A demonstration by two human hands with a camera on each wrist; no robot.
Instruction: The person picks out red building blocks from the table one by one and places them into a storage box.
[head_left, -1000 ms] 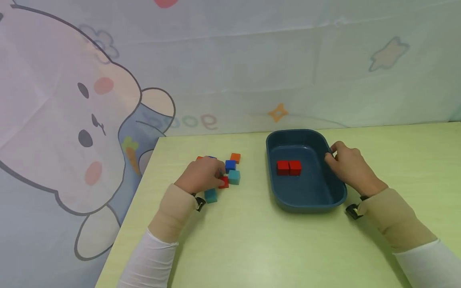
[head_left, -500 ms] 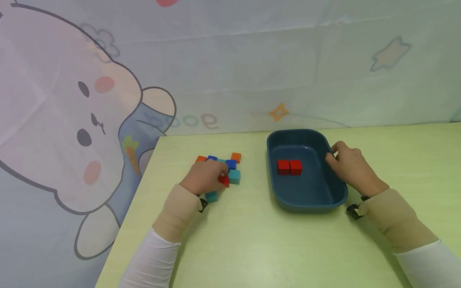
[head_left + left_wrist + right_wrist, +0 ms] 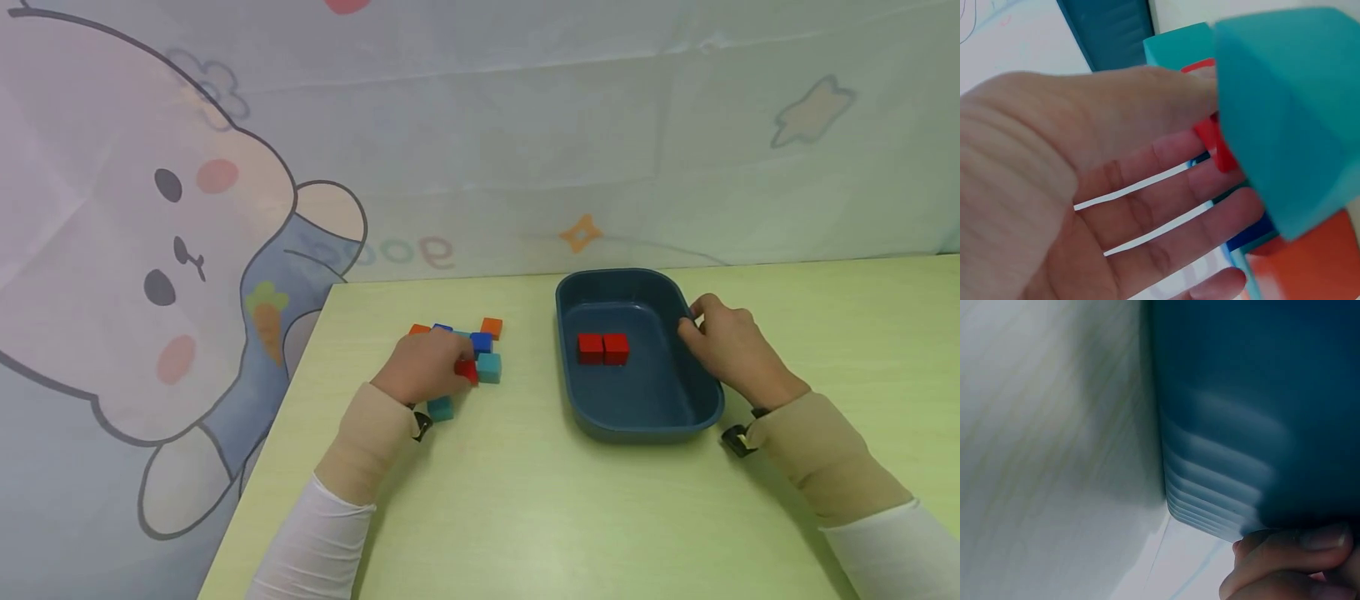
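Note:
My left hand (image 3: 423, 364) is among a cluster of small cubes on the table's left side, pinching a red cube (image 3: 467, 370) between thumb and fingers. In the left wrist view the red cube (image 3: 1222, 150) is partly hidden by the thumb and by a teal cube (image 3: 1291, 119) close to the camera. A teal cube (image 3: 489, 367) lies just right of the pinched one. With my right hand (image 3: 738, 346) I grip the right wall of a dark blue tray (image 3: 637, 408). Two red cubes (image 3: 603, 349) sit side by side inside it.
Around the left hand lie blue cubes (image 3: 482, 342), orange cubes (image 3: 492, 327) and a teal cube (image 3: 440, 408) nearer me; the hand covers part of the cluster. Behind the pale table (image 3: 510, 517) hangs a printed cloth (image 3: 480, 150).
The left fingers have closed on the red cube, which has shifted slightly away from me and looks tilted. The right hand and the tray stay where they were.

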